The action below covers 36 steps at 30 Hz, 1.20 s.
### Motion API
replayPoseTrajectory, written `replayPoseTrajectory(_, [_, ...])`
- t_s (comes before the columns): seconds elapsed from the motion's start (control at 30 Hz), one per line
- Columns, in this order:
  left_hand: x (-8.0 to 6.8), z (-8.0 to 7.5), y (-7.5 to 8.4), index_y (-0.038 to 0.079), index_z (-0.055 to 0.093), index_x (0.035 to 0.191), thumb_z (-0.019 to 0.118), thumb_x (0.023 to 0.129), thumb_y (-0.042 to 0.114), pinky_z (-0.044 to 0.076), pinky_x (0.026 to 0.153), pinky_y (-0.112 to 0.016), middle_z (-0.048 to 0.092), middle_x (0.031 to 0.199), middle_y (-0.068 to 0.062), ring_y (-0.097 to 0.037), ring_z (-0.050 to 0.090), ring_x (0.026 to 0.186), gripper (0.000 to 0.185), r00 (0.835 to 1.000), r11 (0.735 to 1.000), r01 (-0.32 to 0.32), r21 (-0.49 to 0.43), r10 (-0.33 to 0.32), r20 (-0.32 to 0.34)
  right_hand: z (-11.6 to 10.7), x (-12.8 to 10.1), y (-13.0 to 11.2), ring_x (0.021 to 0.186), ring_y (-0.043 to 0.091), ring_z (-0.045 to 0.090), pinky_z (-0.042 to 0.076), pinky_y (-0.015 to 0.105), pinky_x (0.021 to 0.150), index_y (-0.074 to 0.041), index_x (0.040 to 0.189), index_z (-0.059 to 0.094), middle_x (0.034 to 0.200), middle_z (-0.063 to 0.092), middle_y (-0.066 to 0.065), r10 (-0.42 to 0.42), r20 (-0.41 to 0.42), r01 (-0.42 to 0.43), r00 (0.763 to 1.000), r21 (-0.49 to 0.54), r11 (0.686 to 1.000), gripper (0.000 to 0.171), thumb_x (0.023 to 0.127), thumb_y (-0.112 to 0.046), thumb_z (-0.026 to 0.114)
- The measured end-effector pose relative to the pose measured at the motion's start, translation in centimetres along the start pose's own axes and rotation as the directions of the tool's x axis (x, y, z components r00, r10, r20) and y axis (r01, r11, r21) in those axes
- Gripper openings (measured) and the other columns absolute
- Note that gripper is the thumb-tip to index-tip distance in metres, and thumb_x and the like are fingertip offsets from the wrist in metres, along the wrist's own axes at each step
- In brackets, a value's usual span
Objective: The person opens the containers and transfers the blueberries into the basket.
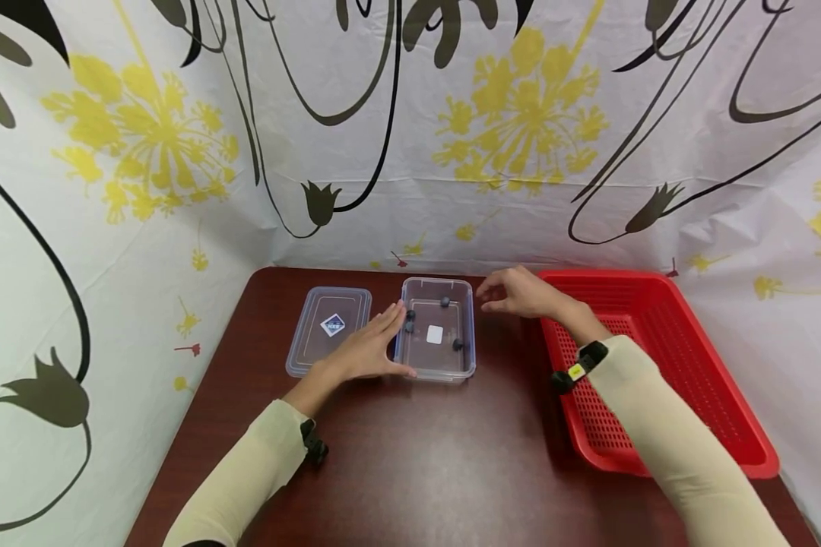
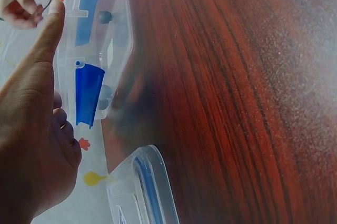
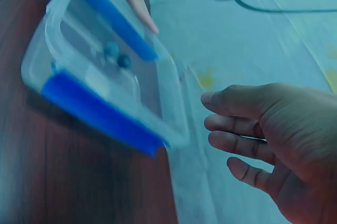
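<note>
Left hand (image 1: 366, 351) rests with straight fingers against the clear box (image 1: 438, 329) on the worktop (image 1: 417, 456); right hand (image 1: 520, 292) hovers beside it, fingers loosely spread, holding nothing; lid (image 1: 330, 328) lies just left

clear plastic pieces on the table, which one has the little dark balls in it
The open container, the right-hand piece, beside the red basket. The left hand rests straight-fingered against its side. The flat lid to its left carries only a diamond label.
</note>
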<state>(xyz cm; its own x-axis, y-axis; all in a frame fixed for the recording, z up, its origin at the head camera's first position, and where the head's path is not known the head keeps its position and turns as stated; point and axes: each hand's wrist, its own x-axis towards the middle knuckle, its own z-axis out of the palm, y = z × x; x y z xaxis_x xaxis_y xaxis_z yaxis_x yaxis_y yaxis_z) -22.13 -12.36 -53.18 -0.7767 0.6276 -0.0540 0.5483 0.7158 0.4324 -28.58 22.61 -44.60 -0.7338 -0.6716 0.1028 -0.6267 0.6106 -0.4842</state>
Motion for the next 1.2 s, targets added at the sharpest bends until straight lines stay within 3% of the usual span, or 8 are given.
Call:
replayPoseTrajectory(0.33, [0.0, 0.1, 0.2, 0.004, 0.009, 0.17, 0.074, 0.083, 0.076, 0.011, 0.132, -0.043, 0.001, 0.179, -0.01, -0.024, 0.001, 0.165, 0.131, 1.0, 0.999, 0.003, 0.047, -0.003, 0.013, 5.9, 4.7, -2.2, 0.084, 0.016, 0.075, 0.062, 0.033, 0.077, 0.001, 0.106, 0.08, 0.094, 0.08, 0.007, 0.004, 0.062, -0.009, 0.998, 0.093, 0.996, 0.021, 0.088, -0.007, 0.084])
replayPoseTrajectory(0.53, [0.0, 0.0, 0.2, 0.001, 0.011, 0.169, 0.072, 0.084, 0.078, 0.011, 0.133, -0.046, 0.005, 0.178, -0.015, -0.031, 0.007, 0.165, 0.13, 1.0, 0.995, -0.025, 0.093, 0.025, -0.002, 8.5, 5.7, -2.9, 0.083, 0.017, 0.075, 0.062, 0.031, 0.076, 0.005, 0.109, 0.079, 0.091, 0.08, 0.008, 0.055, 0.104, -0.067, 0.993, 0.116, 0.991, 0.023, 0.089, -0.006, 0.083])
replayPoseTrajectory(0.83, [-0.1, 0.2, 0.2, 0.0, 0.011, 0.169, 0.07, 0.084, 0.079, 0.01, 0.133, -0.045, 0.004, 0.178, -0.016, -0.028, 0.003, 0.165, 0.13, 1.0, 0.991, -0.027, 0.129, 0.026, 0.009, 11.8, 6.5, -3.1, 0.082, 0.016, 0.074, 0.06, 0.03, 0.075, 0.0, 0.106, 0.081, 0.091, 0.079, 0.006, 0.12, 0.098, -0.127, 0.988, 0.073, 0.989, 0.018, 0.089, -0.006, 0.082])
replayPoseTrajectory(0.93, [0.0, 0.2, 0.1, 0.0, 0.011, 0.169, 0.071, 0.084, 0.078, 0.01, 0.133, -0.044, 0.004, 0.178, -0.016, -0.028, 0.004, 0.165, 0.13, 1.0, 0.991, -0.025, 0.132, 0.025, 0.003, 12.5, 6.6, -3.1, 0.082, 0.016, 0.074, 0.061, 0.035, 0.077, -0.002, 0.103, 0.081, 0.089, 0.079, 0.004, 0.132, 0.057, -0.135, 0.99, 0.054, 0.989, 0.016, 0.087, -0.006, 0.082])
replayPoseTrajectory(1.03, [0.1, 0.2, 0.1, 0.0, 0.012, 0.169, 0.072, 0.084, 0.077, 0.01, 0.133, -0.044, 0.005, 0.178, -0.017, -0.029, 0.005, 0.165, 0.13, 1.0, 0.991, -0.026, 0.131, 0.027, -0.007, 13.1, 6.8, -3.1, 0.08, 0.015, 0.073, 0.058, 0.048, 0.094, -0.004, 0.099, 0.081, 0.085, 0.078, 0.002, 0.128, 0.01, -0.128, 0.992, 0.035, 0.991, 0.015, 0.084, -0.006, 0.083])
replayPoseTrajectory(1.1, [0.1, 0.1, 0.1, 0.0, 0.011, 0.169, 0.072, 0.084, 0.077, 0.01, 0.133, -0.044, 0.006, 0.178, -0.017, -0.028, 0.004, 0.165, 0.13, 1.0, 0.991, -0.025, 0.134, 0.026, -0.009, 13.4, 7.0, -3.1, 0.077, 0.014, 0.071, 0.053, 0.056, 0.1, -0.004, 0.097, 0.08, 0.08, 0.077, 0.001, 0.12, -0.011, -0.12, 0.993, 0.04, 0.992, 0.014, 0.084, -0.007, 0.084])
replayPoseTrajectory(1.2, [0.1, 0.0, 0.1, 0.0, 0.011, 0.169, 0.072, 0.084, 0.077, 0.01, 0.133, -0.044, 0.005, 0.178, -0.017, -0.028, 0.004, 0.165, 0.13, 1.0, 0.99, -0.025, 0.137, 0.026, -0.007, 14.0, 7.2, -3.1, 0.074, 0.012, 0.067, 0.056, 0.053, 0.096, -0.002, 0.095, 0.079, 0.077, 0.074, 0.001, 0.113, -0.023, -0.112, 0.993, 0.067, 0.991, 0.014, 0.083, -0.006, 0.086])
